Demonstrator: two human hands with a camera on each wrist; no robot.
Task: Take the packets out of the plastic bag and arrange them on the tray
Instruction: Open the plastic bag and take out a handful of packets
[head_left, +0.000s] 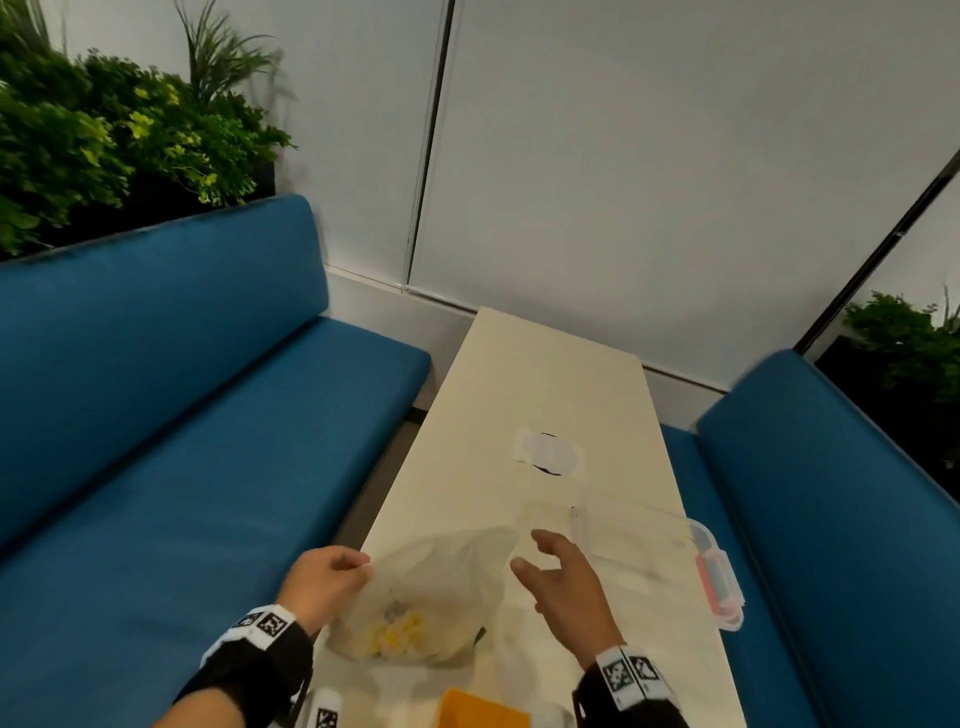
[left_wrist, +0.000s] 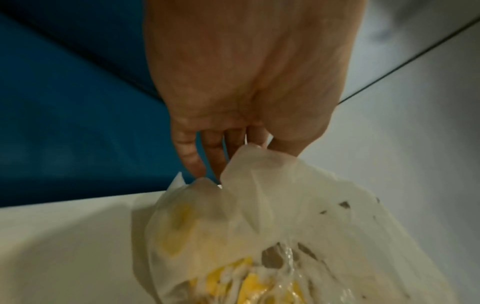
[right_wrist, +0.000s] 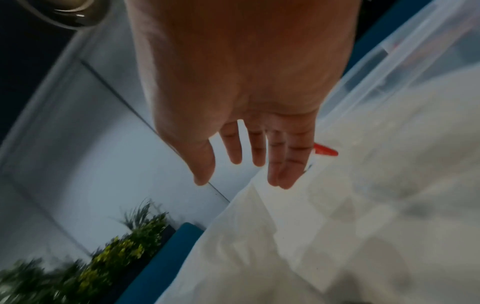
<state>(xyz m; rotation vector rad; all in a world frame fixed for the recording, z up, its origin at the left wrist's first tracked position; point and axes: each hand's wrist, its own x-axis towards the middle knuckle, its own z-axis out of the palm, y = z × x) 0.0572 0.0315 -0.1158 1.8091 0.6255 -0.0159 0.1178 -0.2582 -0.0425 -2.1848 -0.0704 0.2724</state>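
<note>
A thin white plastic bag (head_left: 431, 597) lies on the near end of the cream table, with yellow packets (head_left: 397, 636) showing through it. My left hand (head_left: 324, 577) pinches the bag's left edge; the left wrist view shows thumb and fingers holding the bag (left_wrist: 259, 216) above the yellow packets (left_wrist: 249, 286). My right hand (head_left: 563, 577) hovers open just right of the bag's mouth, fingers spread, holding nothing. The clear plastic tray (head_left: 639, 540) sits to the right of that hand, with a red-latched clear lid (head_left: 719, 577) at its far side. In the right wrist view the right hand (right_wrist: 244, 170) hangs over the tray (right_wrist: 389, 72).
The narrow table (head_left: 545, 384) runs away from me between two blue benches (head_left: 182, 415). A white patch with a dark hole (head_left: 548, 453) marks the tabletop's middle. An orange flat item (head_left: 480, 709) lies at the near edge. Plants (head_left: 104, 135) stand behind the left bench.
</note>
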